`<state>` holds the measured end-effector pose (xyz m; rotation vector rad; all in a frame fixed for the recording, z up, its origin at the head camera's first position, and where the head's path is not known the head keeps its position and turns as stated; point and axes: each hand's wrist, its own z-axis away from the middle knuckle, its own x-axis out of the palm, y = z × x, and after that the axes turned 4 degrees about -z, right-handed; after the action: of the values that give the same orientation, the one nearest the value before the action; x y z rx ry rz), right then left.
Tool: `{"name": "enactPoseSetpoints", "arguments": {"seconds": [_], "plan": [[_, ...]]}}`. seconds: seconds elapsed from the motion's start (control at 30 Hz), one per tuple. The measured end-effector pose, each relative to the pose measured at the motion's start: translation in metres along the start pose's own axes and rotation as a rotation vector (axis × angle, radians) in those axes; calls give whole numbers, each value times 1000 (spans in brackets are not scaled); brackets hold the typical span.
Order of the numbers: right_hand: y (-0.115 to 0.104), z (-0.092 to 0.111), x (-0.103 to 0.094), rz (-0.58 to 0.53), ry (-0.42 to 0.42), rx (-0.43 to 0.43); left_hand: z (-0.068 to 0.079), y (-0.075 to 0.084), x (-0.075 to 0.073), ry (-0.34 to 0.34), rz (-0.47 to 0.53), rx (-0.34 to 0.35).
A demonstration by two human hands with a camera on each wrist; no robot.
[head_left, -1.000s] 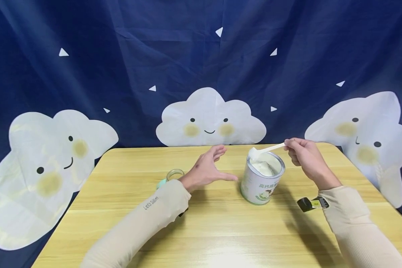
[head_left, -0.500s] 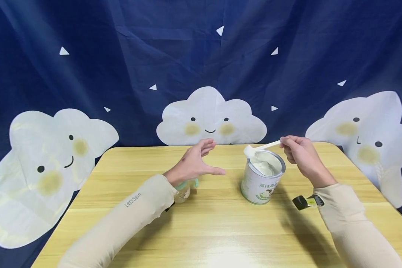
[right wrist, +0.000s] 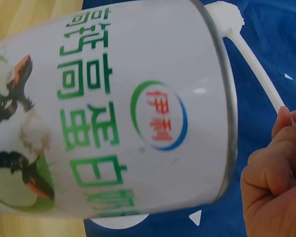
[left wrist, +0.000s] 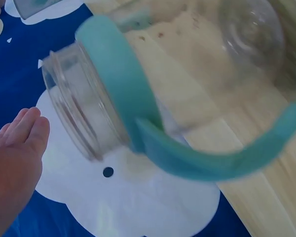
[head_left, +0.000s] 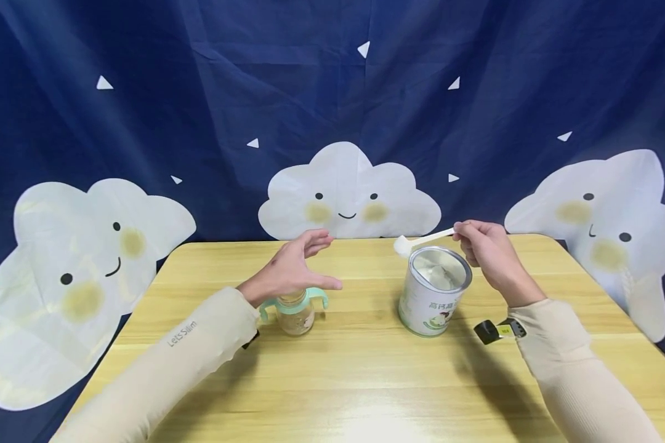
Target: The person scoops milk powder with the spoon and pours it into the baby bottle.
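My right hand point(head_left: 484, 252) pinches the end of a white milk powder scoop point(head_left: 429, 238), whose bowl is heaped with white powder. The bowl is just past the left rim of an uncovered milk powder can point(head_left: 429, 301), which stands upright and has powder inside. In the right wrist view the scoop point(right wrist: 259, 69) shows beyond the can's metal rim. My left hand point(head_left: 294, 261), fingers extended and thumb apart, hovers over a clear baby bottle point(head_left: 295, 321) with mint-green handles. In the left wrist view the bottle point(left wrist: 84, 103) has no cap, and the left hand point(left wrist: 19, 158) holds nothing.
Both things stand on a light wooden table point(head_left: 366, 369), with a gap between bottle and can. A dark blue curtain point(head_left: 221, 80) with cloud faces hangs behind the table's far edge. A small camera point(head_left: 487, 332) sits at the right wrist.
The loaded scoop in my right hand has moved left, from over the can's opening to beyond its left rim. My left hand has drawn left, away from the can, bringing the bottle into view.
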<state>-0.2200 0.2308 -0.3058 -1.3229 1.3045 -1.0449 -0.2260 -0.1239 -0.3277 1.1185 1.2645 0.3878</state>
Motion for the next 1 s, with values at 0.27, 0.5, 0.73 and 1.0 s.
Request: {"name": "enactPoseSetpoints", "arguments": {"seconds": [0.27, 0.5, 0.73, 1.0], "plan": [[-4, -2, 11, 26, 19, -10, 10, -9, -11, -3, -32, 2], [-3, -2, 22, -27, -9, 1, 18, -16, -16, -17, -24, -26], [-6, 0, 30, 5, -12, 9, 27, -26, -23, -2, -52, -13], [-8, 1, 42, -32, -22, 32, 39, -41, -26, -22, -77, -13]]}}
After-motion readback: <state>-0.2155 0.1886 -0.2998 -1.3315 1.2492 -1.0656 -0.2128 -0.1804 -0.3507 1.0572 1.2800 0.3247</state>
